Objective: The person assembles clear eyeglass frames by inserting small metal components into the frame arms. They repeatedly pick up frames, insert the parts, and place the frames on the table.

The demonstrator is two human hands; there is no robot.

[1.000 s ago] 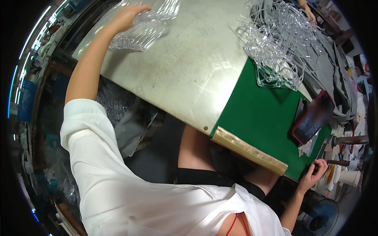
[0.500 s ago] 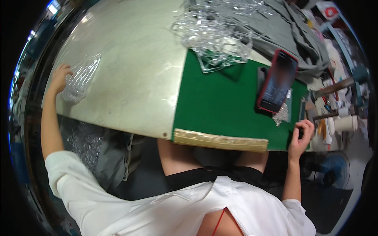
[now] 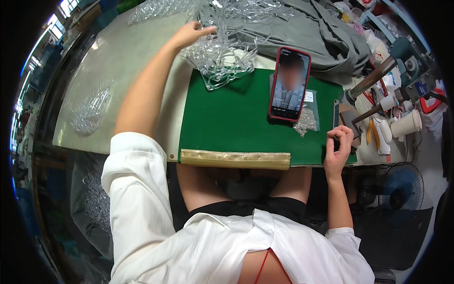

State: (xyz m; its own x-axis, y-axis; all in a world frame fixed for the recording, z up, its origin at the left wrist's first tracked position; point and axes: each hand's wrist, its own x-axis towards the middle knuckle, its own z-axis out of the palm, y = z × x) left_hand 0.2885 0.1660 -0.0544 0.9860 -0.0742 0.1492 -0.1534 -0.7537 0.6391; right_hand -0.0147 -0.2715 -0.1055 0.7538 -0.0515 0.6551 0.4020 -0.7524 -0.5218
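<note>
My left hand reaches over the near left side of a tangled heap of clear plastic strips. Its fingers are apart, with no strip visibly held. At the right end of the green mat, my right hand rests with fingers curled in toward the thumb. Whatever it may hold is too small or hidden to name. Close by it stands a metal hand-press-like machine. Small silvery pieces lie in and around a clear bag, beside a red-cased phone propped on the mat.
A second bunch of clear strips lies on the table's left. Grey cloth covers the back. A gold strip edges the mat. Yellow-handled pliers and a white spool sit at right. Below stands a fan.
My left hand has left the bunch at the far left and swung right and away to the bigger heap. The view has turned; my right hand stays at the mat's right end.
</note>
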